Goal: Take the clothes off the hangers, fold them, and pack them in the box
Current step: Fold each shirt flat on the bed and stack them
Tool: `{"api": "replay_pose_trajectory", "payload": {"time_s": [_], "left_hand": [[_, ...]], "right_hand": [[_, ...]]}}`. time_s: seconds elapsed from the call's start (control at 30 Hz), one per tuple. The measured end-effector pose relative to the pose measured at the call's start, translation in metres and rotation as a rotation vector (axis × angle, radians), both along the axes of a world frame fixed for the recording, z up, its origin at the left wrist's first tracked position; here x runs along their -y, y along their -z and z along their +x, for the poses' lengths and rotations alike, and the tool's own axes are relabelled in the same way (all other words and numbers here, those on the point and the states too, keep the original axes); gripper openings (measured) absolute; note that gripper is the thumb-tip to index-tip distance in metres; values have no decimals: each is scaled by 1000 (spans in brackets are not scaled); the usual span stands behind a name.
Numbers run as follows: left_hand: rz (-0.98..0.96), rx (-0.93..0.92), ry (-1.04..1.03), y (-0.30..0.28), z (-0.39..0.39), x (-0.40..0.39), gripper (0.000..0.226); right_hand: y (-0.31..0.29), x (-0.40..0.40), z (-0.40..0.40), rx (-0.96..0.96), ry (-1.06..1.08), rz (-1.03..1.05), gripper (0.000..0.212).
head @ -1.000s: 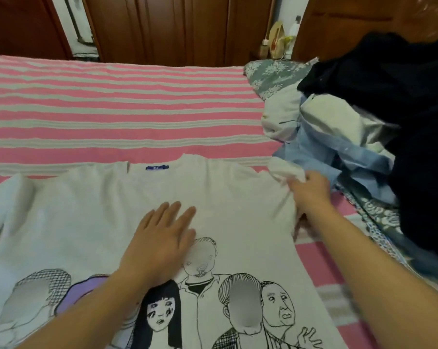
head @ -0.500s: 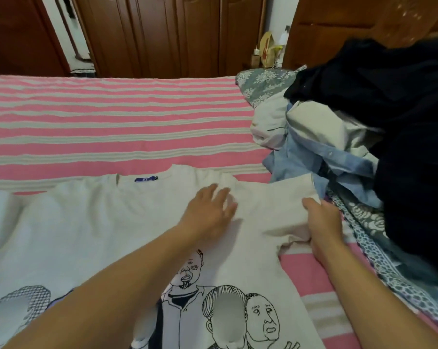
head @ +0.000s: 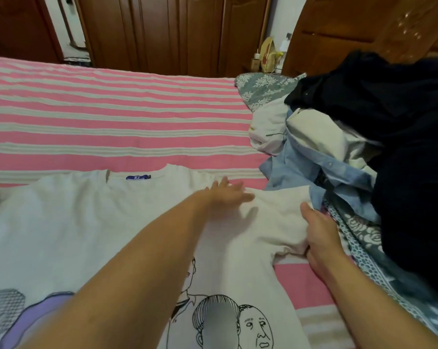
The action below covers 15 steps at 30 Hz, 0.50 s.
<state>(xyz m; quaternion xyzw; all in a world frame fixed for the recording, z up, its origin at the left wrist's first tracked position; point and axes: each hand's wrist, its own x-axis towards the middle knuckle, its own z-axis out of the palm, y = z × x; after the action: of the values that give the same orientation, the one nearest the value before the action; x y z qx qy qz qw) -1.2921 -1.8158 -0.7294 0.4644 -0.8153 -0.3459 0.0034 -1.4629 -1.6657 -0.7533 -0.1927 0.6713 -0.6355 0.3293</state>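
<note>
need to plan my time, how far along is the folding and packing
Early. Done: the white t-shirt is off its hanger, spread flat on the striped bed. In hand: left hand presses its shoulder, right hand grips the sleeve, no fold made yet. Left: the pile of clothes is unfolded; no box is in view.

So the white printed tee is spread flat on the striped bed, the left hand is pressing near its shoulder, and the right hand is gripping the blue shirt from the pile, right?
Not quite. In the head view the right hand grips the sleeve of the white printed tee, not the blue shirt, which lies untouched in the pile. The rest stands: the tee is spread on the striped bed and the left hand presses near its shoulder.
</note>
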Motion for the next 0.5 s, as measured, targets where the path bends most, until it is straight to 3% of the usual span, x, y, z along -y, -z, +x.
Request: {"api": "replay_pose_trajectory", "payload": {"time_s": [0.1, 0.2, 0.27, 0.33, 0.4, 0.47, 0.5], "left_hand": [[300, -662, -351, -18, 51, -31, 54], [740, -1009, -637, -16, 113, -64, 37], [879, -1100, -723, -13, 137, -73, 42], [884, -1159, -783, -7, 142, -78, 48], [821, -1203, -806, -1, 137, -89, 48], [721, -1238, -754, 8, 132, -100, 44], [657, -1211, -727, 13, 131, -102, 41]], "right_hand": [[-41, 5, 7, -371, -165, 254, 29], [-95, 28, 35, -666, -386, 427, 35], [-117, 44, 73, -783, -539, 536, 38], [-124, 51, 114, -866, -729, 597, 37], [-119, 45, 142, -765, -926, 626, 35], [-105, 36, 143, -718, -955, 587, 37], [-98, 33, 133, -866, -892, 562, 35]]}}
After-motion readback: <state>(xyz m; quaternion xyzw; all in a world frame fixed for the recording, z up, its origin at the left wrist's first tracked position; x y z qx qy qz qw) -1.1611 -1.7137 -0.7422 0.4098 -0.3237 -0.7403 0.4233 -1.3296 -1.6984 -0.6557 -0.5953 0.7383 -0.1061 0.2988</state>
